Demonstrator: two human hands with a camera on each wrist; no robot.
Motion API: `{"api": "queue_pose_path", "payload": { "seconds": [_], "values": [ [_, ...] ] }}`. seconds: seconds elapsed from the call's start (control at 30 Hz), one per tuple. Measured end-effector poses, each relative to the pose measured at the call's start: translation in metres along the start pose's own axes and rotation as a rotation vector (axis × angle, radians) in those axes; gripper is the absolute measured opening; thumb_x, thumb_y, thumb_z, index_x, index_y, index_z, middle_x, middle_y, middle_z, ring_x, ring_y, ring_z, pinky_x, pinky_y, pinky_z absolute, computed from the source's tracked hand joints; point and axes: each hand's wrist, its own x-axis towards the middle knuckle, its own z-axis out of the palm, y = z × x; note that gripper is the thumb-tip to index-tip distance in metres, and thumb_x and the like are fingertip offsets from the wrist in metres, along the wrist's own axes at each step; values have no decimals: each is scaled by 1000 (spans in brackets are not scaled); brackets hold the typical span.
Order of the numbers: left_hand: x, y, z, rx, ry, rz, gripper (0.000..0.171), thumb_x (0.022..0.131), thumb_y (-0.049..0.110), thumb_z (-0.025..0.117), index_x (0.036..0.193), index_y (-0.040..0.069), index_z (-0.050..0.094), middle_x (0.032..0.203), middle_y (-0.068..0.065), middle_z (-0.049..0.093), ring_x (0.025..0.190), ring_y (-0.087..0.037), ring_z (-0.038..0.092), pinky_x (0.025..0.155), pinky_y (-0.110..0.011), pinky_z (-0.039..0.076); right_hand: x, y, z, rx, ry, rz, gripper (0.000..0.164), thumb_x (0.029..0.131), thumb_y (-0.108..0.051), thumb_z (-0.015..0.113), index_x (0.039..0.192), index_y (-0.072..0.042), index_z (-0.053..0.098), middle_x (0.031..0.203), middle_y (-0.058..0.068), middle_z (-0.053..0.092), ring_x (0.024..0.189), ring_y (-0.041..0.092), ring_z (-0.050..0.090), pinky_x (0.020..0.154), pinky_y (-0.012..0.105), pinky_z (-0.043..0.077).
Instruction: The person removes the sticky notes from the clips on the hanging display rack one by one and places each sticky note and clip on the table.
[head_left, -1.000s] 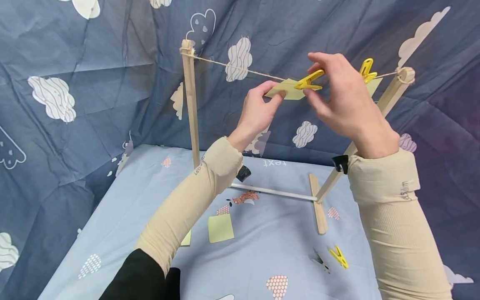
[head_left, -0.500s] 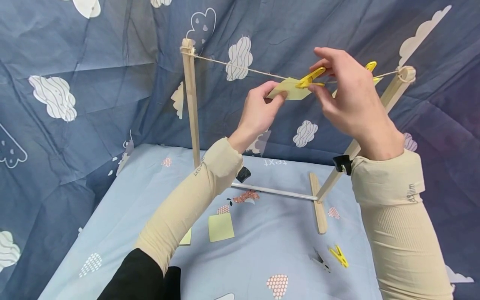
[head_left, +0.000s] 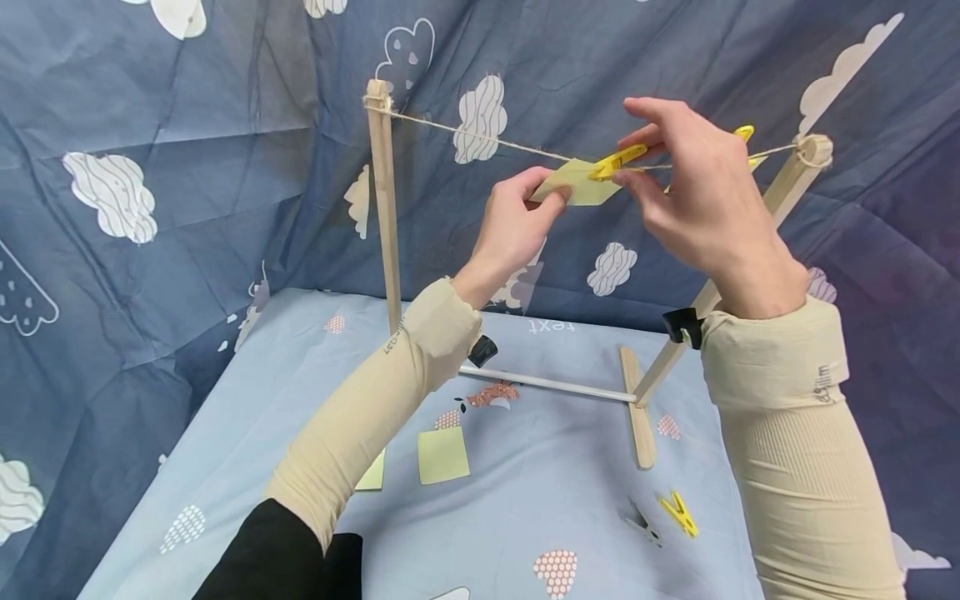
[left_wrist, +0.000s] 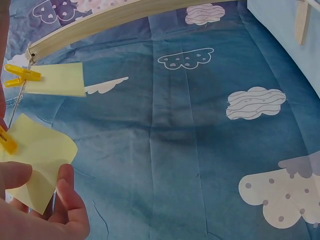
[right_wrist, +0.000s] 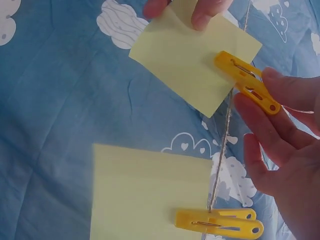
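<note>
A: Right hand (head_left: 697, 208) is easing lower with the yellow clothespin (head_left: 617, 161), grip pinching its tail; clip is biting the note at the string (head_left: 487, 137).

B: Left hand (head_left: 513, 225) is pinching the sticky note's (head_left: 577, 183) left corner, holding it against the string, mid-span.

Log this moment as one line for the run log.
left hand: pinches sticky note | right hand: pinches yellow clothespin on note at string

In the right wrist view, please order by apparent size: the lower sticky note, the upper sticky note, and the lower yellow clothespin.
1. Lower sticky note, though nearness to the camera may enlarge it.
2. Upper sticky note, held at the string.
3. Lower yellow clothespin, clearly smallest.
</note>
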Motion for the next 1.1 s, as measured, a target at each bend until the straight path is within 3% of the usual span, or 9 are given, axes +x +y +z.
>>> {"api": "queue_pose_path", "payload": {
  "seconds": [0.2, 0.3, 0.43, 0.53, 0.73, 1.1],
  "values": [
    [-2, -1, 0, 3, 0, 17, 16, 88, 9, 53, 100, 2, 62, 84, -9, 63, 71, -13, 57, 62, -17, 42, -1, 0, 2, -14, 48, -11, 45, 79, -2, 64, 121, -6, 51, 98, 16, 65, 90, 31, 63, 76, 41, 47],
    [-3, -2, 0, -1, -4, 27, 16, 88, 9, 53, 99, 2, 62, 83, -10, 63, 70, -13, 58, 61, -17, 42, -1, 1, 2, -36, 88, -51, 39, 79, -4, 65, 117, -4, 54, 95, 15, 67, 86, 28, 65, 70, 30, 47],
    [-3, -3, 0, -4, -10, 31, 16, 88, 9, 53, 99, 2, 61, 85, -12, 64, 71, -14, 59, 63, -17, 43, -1, 3, 2, -45, 153, -113, 28, 78, -5, 66, 105, -1, 59, 91, 13, 67, 80, 25, 65, 64, 12, 37],
    [-3, -4, 0, -4, -14, 32, 16, 88, 10, 53, 99, 1, 61, 87, -12, 64, 72, -14, 59, 63, -18, 43, -1, 3, 2, -26, 199, -113, 18, 77, -5, 68, 93, 1, 63, 88, 12, 68, 77, 23, 64, 66, 8, 33],
    [-3, -6, -1, -12, -20, 30, 16, 88, 10, 54, 99, 1, 61, 89, -13, 65, 72, -14, 61, 64, -18, 45, 0, 1, 2, -20, 249, -84, 10, 77, -7, 68, 83, 0, 66, 85, 9, 69, 74, 22, 65, 69, 8, 35],
    [-5, -10, -4, -2, -22, 25, 17, 88, 10, 53, 101, 2, 61, 92, -14, 65, 72, -14, 62, 62, -19, 42, 2, -1, -2, 3, 344, -71, 16, 79, -12, 66, 76, 4, 64, 82, 11, 69, 78, 22, 66, 67, 6, 33]
  ]
}}
